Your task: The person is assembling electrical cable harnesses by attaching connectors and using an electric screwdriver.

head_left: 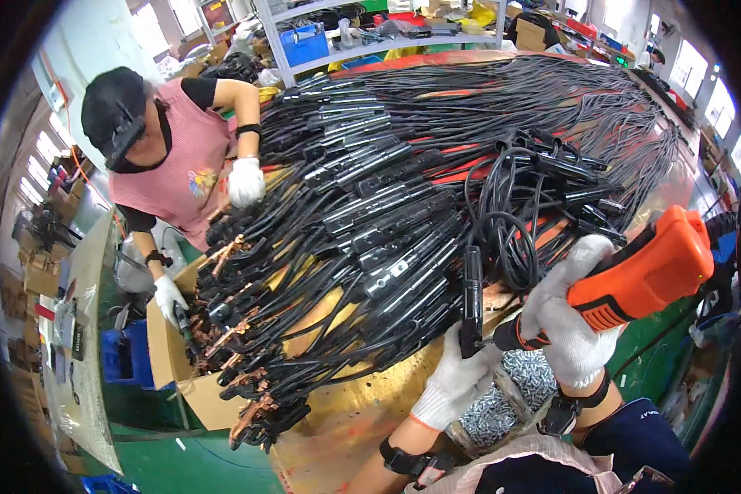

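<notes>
My left hand (454,377), in a white knit glove, grips the lower end of a black tubular handle (473,288), which stands nearly upright. An orange and black power screwdriver (644,267) is in my right hand (575,325), also gloved. Its nose points left at the handle's lower end, close by my left fingers; whether the tip touches cannot be made out. Below both hands, a container of small silver screws (479,418) sits near my body. Black cables (502,218) lie coiled just beyond the handle.
Rows of black handles (399,272) with cables cover the table (325,445); copper-coloured ends (251,416) stick out at its left. Across the left side a co-worker (177,156) in white gloves bends over a cardboard box (214,403). A shelf (387,45) stands behind.
</notes>
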Demonstrator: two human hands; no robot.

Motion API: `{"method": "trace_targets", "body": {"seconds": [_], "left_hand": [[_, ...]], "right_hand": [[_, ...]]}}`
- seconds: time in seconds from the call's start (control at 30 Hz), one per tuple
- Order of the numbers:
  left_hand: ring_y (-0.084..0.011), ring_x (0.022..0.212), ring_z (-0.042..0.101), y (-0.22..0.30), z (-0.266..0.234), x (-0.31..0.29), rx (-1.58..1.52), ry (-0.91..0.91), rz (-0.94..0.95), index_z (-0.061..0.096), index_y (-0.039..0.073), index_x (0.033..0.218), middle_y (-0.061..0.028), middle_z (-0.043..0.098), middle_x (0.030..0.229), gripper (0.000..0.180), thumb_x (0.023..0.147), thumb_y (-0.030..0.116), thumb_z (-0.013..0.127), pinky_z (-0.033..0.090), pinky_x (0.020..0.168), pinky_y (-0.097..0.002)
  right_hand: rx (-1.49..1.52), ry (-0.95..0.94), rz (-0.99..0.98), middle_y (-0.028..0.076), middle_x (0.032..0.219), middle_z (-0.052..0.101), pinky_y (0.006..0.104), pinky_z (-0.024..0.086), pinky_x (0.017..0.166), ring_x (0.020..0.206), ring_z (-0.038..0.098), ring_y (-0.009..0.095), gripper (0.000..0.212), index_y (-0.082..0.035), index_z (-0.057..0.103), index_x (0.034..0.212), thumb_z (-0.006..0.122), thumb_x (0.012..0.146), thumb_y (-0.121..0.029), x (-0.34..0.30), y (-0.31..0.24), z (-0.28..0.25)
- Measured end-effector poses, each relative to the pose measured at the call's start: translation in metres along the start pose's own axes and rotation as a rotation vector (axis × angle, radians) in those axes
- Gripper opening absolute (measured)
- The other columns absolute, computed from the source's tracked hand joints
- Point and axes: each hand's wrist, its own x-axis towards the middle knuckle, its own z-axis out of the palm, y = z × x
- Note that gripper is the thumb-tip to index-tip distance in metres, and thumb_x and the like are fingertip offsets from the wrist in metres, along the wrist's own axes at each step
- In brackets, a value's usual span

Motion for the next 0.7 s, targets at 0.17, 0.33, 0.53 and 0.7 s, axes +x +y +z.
{"method": "trace_targets", "body": {"seconds": [0.17,0.33,0.53,0.7], "left_hand": [[-0.0118,0.069,0.055,-0.001,-0.009,-0.001,0.004,0.058,0.091,0.036,0.009,0.127,-0.0039,0.054,0.092,0.052,0.084,-0.006,0.06,0.045,0.055,-0.0236],[-0.004,0.057,0.048,0.001,0.01,-0.005,0.085,-0.05,0.084,0.038,0.012,0.126,0.0,0.053,0.086,0.045,0.088,0.007,0.062,0.035,0.043,-0.0186],[-0.0078,0.05,0.044,0.032,-0.009,-0.084,-0.235,0.085,0.192,0.046,0.018,0.129,0.0045,0.043,0.068,0.039,0.092,0.015,0.056,0.036,0.04,-0.0226],[-0.0036,0.053,0.038,0.086,0.085,-0.049,-0.498,-0.094,0.418,0.053,0.003,0.107,0.0034,0.042,0.072,0.017,0.096,0.016,0.053,0.031,0.043,-0.0186]], "right_hand": [[-0.312,-0.256,-0.142,0.007,0.064,0.054,0.0287,0.049,0.055,0.054,0.057,0.017,0.034,-0.002,0.039,0.102,0.047,0.071,0.008,0.001,0.0,-0.008],[0.237,0.085,0.043,0.004,0.075,0.056,0.0301,0.047,0.052,0.052,0.054,0.018,0.044,-0.005,0.044,0.117,0.059,0.076,0.003,-0.015,-0.008,-0.025],[0.635,0.459,-0.532,0.009,0.114,0.058,0.0212,0.043,0.039,0.048,0.039,0.008,0.086,-0.015,0.006,0.15,0.057,0.084,0.002,-0.021,-0.037,-0.116],[0.472,0.655,-0.631,0.01,0.131,0.048,0.0186,0.044,0.043,0.057,0.04,0.006,0.09,-0.017,0.002,0.151,0.058,0.084,0.003,-0.039,-0.023,-0.197]]}}
